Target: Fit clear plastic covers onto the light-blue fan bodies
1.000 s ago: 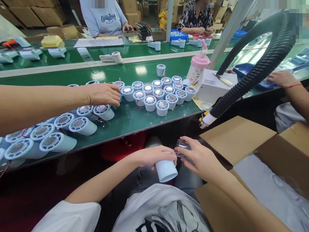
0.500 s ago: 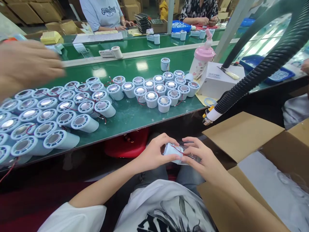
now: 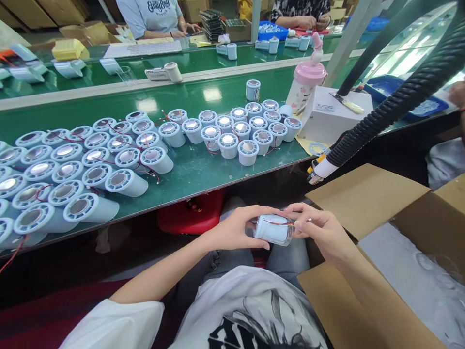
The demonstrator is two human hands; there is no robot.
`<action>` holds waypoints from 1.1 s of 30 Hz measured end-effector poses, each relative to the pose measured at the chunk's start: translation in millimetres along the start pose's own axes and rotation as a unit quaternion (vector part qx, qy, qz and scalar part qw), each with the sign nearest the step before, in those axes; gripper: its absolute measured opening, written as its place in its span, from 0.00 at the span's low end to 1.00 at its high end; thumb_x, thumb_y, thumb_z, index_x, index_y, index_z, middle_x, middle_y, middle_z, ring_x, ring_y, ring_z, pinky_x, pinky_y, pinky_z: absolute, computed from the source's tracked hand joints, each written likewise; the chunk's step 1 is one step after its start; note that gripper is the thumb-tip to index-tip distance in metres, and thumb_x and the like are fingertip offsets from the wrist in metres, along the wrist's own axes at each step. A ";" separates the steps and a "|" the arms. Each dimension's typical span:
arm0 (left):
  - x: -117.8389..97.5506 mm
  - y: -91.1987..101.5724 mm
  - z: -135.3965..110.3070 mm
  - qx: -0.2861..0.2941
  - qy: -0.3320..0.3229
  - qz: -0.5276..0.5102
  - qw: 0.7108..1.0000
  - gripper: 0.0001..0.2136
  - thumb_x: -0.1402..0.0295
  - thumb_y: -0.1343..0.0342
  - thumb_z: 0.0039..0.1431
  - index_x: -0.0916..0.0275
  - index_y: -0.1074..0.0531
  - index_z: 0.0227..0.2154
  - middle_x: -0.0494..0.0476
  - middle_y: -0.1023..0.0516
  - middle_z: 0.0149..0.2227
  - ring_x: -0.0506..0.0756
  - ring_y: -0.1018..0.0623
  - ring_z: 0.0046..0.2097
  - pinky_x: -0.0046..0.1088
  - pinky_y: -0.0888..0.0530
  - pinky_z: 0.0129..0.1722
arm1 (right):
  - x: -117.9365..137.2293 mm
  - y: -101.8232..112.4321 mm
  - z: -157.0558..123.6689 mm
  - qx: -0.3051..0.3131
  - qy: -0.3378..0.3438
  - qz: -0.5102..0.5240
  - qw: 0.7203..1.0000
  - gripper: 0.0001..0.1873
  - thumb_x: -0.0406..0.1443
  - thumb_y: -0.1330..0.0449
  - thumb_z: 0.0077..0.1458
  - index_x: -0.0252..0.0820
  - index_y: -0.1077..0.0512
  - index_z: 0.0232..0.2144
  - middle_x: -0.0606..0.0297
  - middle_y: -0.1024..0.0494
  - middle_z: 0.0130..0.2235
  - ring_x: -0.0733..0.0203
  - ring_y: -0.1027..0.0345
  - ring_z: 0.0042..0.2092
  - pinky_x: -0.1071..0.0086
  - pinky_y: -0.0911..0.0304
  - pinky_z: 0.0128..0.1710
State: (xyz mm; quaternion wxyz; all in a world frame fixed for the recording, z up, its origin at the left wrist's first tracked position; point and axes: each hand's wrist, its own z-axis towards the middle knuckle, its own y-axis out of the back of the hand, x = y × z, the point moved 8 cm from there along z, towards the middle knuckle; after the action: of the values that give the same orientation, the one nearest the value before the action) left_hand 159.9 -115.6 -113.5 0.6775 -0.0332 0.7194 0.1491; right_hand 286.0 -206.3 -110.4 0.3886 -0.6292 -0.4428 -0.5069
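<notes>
Over my lap, my left hand [image 3: 238,229] is wrapped round a light blue cylindrical housing [image 3: 271,229] lying on its side. A clear plastic cover [image 3: 289,236] surrounds at least the right end of the housing. Thin red and dark wires [image 3: 278,223] run along the housing's upper side toward my right hand [image 3: 319,225]. The thumb and fingers of that hand are pinched at the wires, near the cover's rim; a small white tip shows beside them. Many similar blue housings [image 3: 127,182] stand on the green bench [image 3: 189,179], several with red wires.
An open cardboard box [image 3: 366,201] with white and clear plastic contents is at right. Above it hangs a black corrugated hose [image 3: 392,102]. A white box [image 3: 334,114] and pink-lidded bottle [image 3: 308,80] stand on the bench. Two people work across it; a red stool [image 3: 191,215] is below.
The blur-streaked hand at upper left has gone from view. My right fingers have closed from a spread pose onto the wires, and the housing now shows more of its side and clear cover.
</notes>
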 end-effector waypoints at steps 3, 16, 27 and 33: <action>8.9 -0.4 -3.2 -0.035 0.063 -0.109 0.991 0.33 0.66 0.31 0.45 0.59 0.34 0.57 0.62 0.27 0.53 0.59 0.24 0.50 0.35 0.25 0.49 | 8.7 -6.9 -5.4 0.046 0.077 -0.089 0.992 0.08 0.40 0.34 0.52 0.46 0.21 0.35 0.57 0.28 0.55 0.45 0.34 0.57 0.57 0.28 0.48; -10.5 -0.1 -14.2 -0.017 0.022 -0.075 0.997 0.38 0.66 0.30 0.44 0.56 0.36 0.60 0.62 0.30 0.58 0.61 0.26 0.55 0.36 0.28 0.54 | 8.8 -15.3 -26.6 0.080 0.122 -0.184 0.972 0.27 0.29 0.35 0.54 0.54 0.35 0.54 0.64 0.30 0.56 0.55 0.31 0.53 0.63 0.29 0.51; -22.0 -1.6 -16.4 0.006 -0.025 -0.046 0.999 0.36 0.66 0.31 0.47 0.52 0.37 0.61 0.61 0.33 0.61 0.62 0.30 0.59 0.36 0.28 0.56 | 4.5 -14.6 -27.6 0.101 0.036 -0.078 0.991 0.24 0.30 0.37 0.56 0.56 0.34 0.52 0.66 0.28 0.50 0.59 0.32 0.51 0.68 0.29 0.48; -24.0 0.2 -17.7 0.006 -0.042 -0.014 0.999 0.36 0.66 0.32 0.48 0.53 0.37 0.61 0.62 0.34 0.62 0.62 0.32 0.61 0.37 0.28 0.56 | -5.3 -16.1 -25.8 0.110 -0.018 -0.002 0.994 0.21 0.35 0.35 0.56 0.50 0.35 0.50 0.63 0.28 0.48 0.59 0.30 0.46 0.67 0.30 0.45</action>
State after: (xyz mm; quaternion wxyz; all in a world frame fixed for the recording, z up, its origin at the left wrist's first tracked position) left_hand 144.7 -123.7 -89.1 0.7095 -0.0329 0.6905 0.1370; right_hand 262.6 -226.4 -110.2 0.4464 -0.5911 -0.5036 -0.4447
